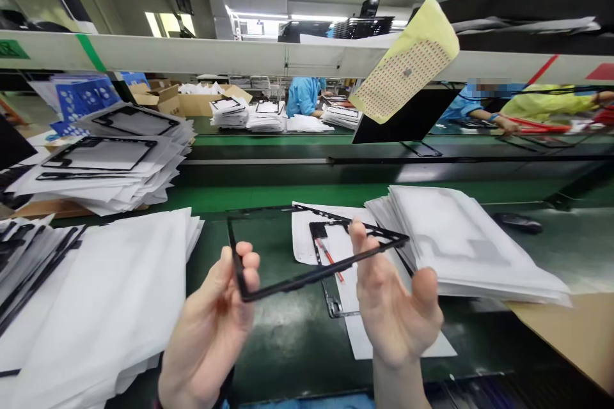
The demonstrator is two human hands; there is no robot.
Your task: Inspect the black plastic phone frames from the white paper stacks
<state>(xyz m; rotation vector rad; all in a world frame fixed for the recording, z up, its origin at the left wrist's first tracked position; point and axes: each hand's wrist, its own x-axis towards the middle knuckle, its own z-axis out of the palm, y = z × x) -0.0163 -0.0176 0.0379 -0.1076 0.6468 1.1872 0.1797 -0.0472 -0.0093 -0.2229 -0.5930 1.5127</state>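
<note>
A thin black rectangular frame [297, 279] is held up, tilted, above the green work surface. My left hand [208, 326] pinches its left side between thumb and fingers. At the frame's right part is my right hand [396, 310], fingers stretched upward and thumb spread apart. Its fingertips meet or overlap the frame's bar; whether they press on it I cannot tell. Beneath, a second black frame [330, 303] lies on white sheets [362, 339], with a red pen-like tool [330, 259] inside its outline.
White sheet stacks lie at right [460, 236] and left [119, 275]. A taller pile with black frames [105, 182] stands behind on the left. A yellow sticker sheet [407, 64] hangs from the rail [215, 54]. A computer mouse [518, 222] rests far right. Co-workers sit across.
</note>
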